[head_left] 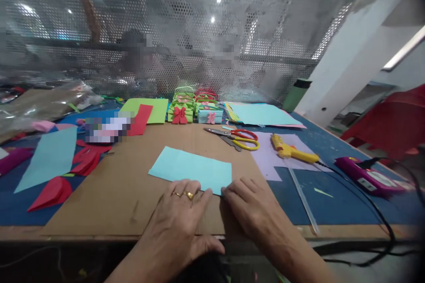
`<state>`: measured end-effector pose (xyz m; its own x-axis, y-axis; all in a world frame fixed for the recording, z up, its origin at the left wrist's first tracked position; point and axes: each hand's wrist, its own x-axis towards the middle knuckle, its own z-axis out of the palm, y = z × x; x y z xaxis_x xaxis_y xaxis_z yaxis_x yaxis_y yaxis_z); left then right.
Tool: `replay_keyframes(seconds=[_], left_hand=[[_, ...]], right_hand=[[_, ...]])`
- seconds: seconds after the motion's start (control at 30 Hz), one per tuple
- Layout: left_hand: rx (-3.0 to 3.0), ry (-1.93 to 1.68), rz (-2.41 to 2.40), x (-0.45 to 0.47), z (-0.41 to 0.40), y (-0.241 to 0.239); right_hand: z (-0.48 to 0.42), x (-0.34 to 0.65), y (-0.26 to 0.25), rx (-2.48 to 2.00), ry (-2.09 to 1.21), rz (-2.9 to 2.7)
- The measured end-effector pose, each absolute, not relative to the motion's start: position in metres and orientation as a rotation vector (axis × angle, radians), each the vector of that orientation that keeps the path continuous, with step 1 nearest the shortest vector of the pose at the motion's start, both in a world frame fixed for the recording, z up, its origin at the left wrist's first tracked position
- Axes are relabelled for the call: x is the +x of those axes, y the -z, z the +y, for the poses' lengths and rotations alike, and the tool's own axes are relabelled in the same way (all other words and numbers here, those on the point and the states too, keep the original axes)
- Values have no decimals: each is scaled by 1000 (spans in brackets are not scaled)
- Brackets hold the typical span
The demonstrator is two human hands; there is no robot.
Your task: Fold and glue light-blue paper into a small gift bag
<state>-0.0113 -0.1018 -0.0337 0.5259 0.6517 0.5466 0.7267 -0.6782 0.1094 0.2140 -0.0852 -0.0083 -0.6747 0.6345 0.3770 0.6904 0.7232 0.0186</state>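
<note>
A light blue sheet of paper (195, 166) lies at a slight slant on a brown cardboard sheet (122, 190). My left hand (186, 212), with two rings on it, rests along the paper's near edge; its fingers press down and its thumb is spread away to the right. At the near right corner, my right hand (249, 205) has its fingers curled together on the paper's edge, and its thumb is hidden. Beyond the paper lie scissors (237, 136) with one red and one yellow handle.
Small paper bags with bows (180, 112) stand at the back. A yellow glue gun (294, 152) lies on purple paper (265, 163), its cable leading to a magenta power strip (368, 177). Red paper pieces (53, 192) lie left; a stack of coloured sheets (265, 114) lies back right.
</note>
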Motion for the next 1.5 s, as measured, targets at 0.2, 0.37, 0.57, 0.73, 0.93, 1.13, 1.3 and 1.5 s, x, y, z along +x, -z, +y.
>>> replay_keyframes(seconds=[0.2,0.37,0.57,0.73,0.93,1.13,1.3,1.5], left_hand=[[-2669,921,-1235,-6,-105,32],[-2641,905,-1266,-9,-106,31],[-2649,896,-1257,-7,-106,34],[-2669,893,-1289,-8,-105,31],[-2737,895,-1290,-11,-106,23],[-2748,860,-1364,-12,-109,24],[-2743,852,-1358,-12,-108,24],[-2736,827,-1366,-10,-107,22]], right_hand=[[-78,219,1,-982,142,-2536],[-67,227,-7,-989,-19,-2492],[-73,227,-12,-977,-191,-2488],[-70,221,-8,-888,-97,-2566],[-65,223,2,-869,14,-2724],[-64,227,1,-835,-115,-2689],[-74,242,-6,-844,-168,-2670],[-91,247,-14,-1021,-209,-2546]])
